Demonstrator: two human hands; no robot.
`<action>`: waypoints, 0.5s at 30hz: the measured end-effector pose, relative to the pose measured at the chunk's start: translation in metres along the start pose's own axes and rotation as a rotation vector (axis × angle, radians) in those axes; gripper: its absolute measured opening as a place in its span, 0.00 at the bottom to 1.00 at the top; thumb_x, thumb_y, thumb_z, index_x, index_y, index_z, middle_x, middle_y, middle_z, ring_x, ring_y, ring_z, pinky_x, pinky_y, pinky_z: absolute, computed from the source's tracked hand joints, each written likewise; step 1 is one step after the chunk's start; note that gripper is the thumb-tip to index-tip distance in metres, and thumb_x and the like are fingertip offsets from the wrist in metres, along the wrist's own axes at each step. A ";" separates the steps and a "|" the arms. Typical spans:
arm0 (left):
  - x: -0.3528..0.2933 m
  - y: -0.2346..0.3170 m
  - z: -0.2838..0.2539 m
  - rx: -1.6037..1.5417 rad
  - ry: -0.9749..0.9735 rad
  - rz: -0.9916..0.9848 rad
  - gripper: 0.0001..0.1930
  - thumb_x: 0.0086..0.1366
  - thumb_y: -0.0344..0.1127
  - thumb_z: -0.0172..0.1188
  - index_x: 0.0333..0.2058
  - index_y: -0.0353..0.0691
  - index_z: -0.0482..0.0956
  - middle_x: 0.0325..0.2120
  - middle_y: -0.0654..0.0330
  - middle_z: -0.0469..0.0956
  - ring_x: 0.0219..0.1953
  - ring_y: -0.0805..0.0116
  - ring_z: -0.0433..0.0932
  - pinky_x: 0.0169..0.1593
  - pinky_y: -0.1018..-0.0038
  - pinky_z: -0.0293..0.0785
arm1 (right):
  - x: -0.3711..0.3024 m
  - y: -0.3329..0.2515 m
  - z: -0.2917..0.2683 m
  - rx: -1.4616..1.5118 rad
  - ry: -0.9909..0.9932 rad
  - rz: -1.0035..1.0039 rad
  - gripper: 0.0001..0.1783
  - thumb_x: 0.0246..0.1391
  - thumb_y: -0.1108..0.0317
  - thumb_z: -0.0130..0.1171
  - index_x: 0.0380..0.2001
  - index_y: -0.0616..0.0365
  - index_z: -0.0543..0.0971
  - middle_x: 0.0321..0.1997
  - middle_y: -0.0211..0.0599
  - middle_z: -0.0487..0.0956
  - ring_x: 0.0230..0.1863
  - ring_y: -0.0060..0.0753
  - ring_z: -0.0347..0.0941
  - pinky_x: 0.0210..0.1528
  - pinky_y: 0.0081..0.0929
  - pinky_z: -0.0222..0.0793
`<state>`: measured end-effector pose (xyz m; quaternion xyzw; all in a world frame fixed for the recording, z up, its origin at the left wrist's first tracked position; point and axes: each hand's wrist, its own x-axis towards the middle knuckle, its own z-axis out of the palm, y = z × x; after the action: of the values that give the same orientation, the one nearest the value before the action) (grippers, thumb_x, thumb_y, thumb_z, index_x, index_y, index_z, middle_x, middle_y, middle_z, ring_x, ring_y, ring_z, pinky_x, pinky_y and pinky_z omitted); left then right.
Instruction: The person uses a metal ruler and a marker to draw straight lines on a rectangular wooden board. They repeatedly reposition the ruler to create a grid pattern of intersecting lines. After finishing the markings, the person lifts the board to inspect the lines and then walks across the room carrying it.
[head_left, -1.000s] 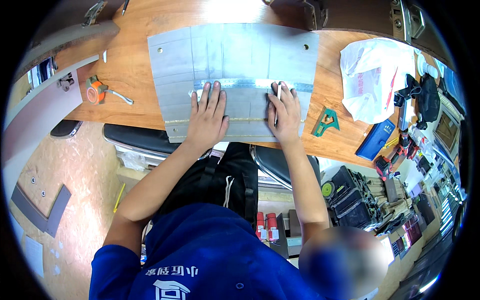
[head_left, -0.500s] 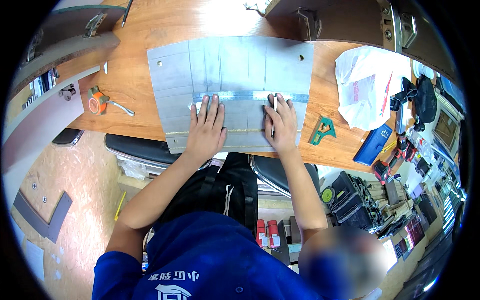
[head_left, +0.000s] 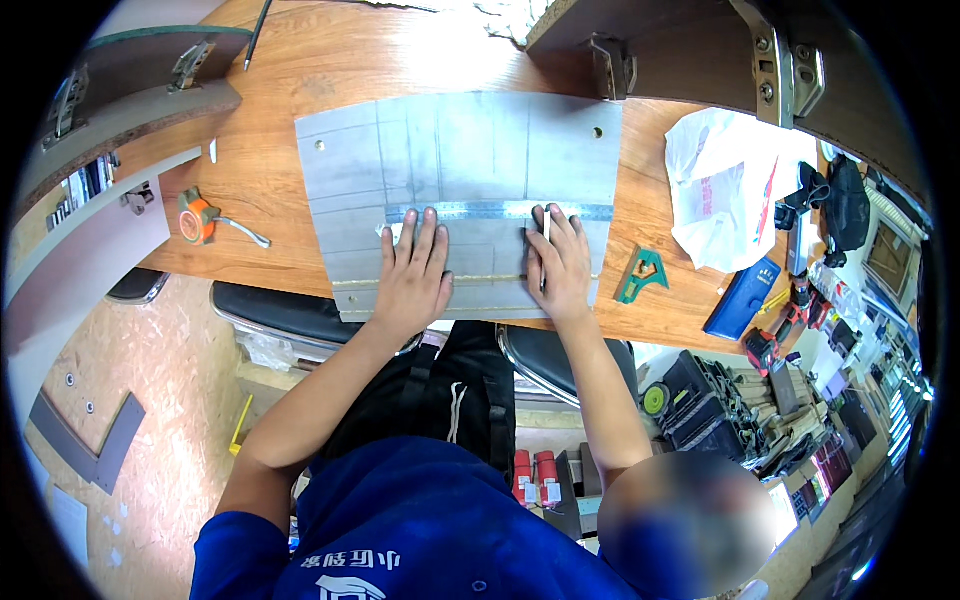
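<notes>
A grey board (head_left: 470,150) marked with several dark lines lies flat on the wooden table, with a round hole near each far corner. Across it, left to right, runs a metal ruler (head_left: 482,211). My left hand (head_left: 412,282) rests spread on the board, its fingertips at the ruler's near edge. At the ruler's right part, my right hand (head_left: 564,270) presses down with its fingers while gripping a slim white pencil (head_left: 546,230) that stands between thumb and fingers. The pencil's lower end is partly hidden by the hand. A small pale scrap (head_left: 393,232) shows beside my left fingers.
On the table (head_left: 270,180), an orange tape measure (head_left: 197,216) sits left; a green combination square (head_left: 642,275), white plastic bag (head_left: 715,190) and blue notebook (head_left: 742,298) lie right. Cabinet panels with hinges (head_left: 775,75) rise at both far sides. Black chairs (head_left: 275,312) stand below the table's near edge.
The whole scene sits slightly lower in the picture, as the view has shifted. Both hands keep almost the same places on the board and ruler.
</notes>
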<state>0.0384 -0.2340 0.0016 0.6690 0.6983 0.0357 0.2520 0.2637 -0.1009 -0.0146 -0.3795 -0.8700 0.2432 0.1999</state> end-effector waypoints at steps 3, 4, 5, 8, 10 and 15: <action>0.001 0.000 0.001 -0.002 -0.007 -0.007 0.37 0.66 0.42 0.60 0.69 0.27 0.62 0.75 0.38 0.47 0.78 0.36 0.42 0.74 0.33 0.38 | 0.000 0.000 -0.001 0.008 -0.004 0.007 0.19 0.50 0.77 0.63 0.48 0.53 0.81 0.64 0.43 0.79 0.70 0.51 0.70 0.70 0.58 0.63; 0.001 0.001 0.001 -0.004 -0.014 -0.010 0.37 0.66 0.42 0.59 0.69 0.27 0.62 0.75 0.38 0.47 0.78 0.36 0.42 0.74 0.33 0.37 | 0.000 -0.001 -0.002 0.006 -0.007 0.012 0.19 0.50 0.77 0.63 0.47 0.53 0.81 0.64 0.43 0.79 0.70 0.51 0.70 0.70 0.58 0.63; 0.001 0.000 0.001 0.000 -0.012 -0.008 0.37 0.66 0.42 0.59 0.69 0.27 0.62 0.76 0.38 0.47 0.78 0.36 0.42 0.74 0.33 0.37 | 0.001 -0.002 -0.003 0.005 -0.009 0.016 0.19 0.50 0.77 0.63 0.47 0.53 0.81 0.64 0.43 0.79 0.70 0.51 0.70 0.70 0.58 0.63; 0.000 0.001 0.001 0.003 -0.017 -0.011 0.38 0.66 0.43 0.58 0.70 0.27 0.60 0.76 0.38 0.47 0.78 0.36 0.41 0.74 0.33 0.36 | 0.001 -0.001 -0.003 -0.001 -0.011 0.017 0.19 0.50 0.77 0.63 0.47 0.53 0.81 0.64 0.43 0.79 0.70 0.51 0.70 0.70 0.58 0.64; 0.001 0.001 0.001 -0.006 -0.032 -0.022 0.38 0.66 0.43 0.58 0.70 0.27 0.60 0.76 0.38 0.46 0.78 0.36 0.41 0.74 0.33 0.35 | 0.000 -0.001 -0.002 0.001 -0.011 0.019 0.18 0.50 0.76 0.63 0.47 0.53 0.81 0.64 0.43 0.79 0.70 0.51 0.70 0.70 0.58 0.64; 0.003 0.002 0.005 -0.004 0.001 -0.018 0.39 0.66 0.42 0.58 0.70 0.27 0.59 0.76 0.39 0.46 0.78 0.37 0.40 0.75 0.35 0.35 | -0.001 0.001 -0.002 -0.011 -0.010 0.012 0.19 0.50 0.76 0.63 0.47 0.51 0.82 0.64 0.42 0.78 0.69 0.50 0.71 0.70 0.57 0.64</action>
<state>0.0424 -0.2324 -0.0025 0.6621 0.7044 0.0355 0.2533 0.2657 -0.1003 -0.0132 -0.3847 -0.8699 0.2417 0.1919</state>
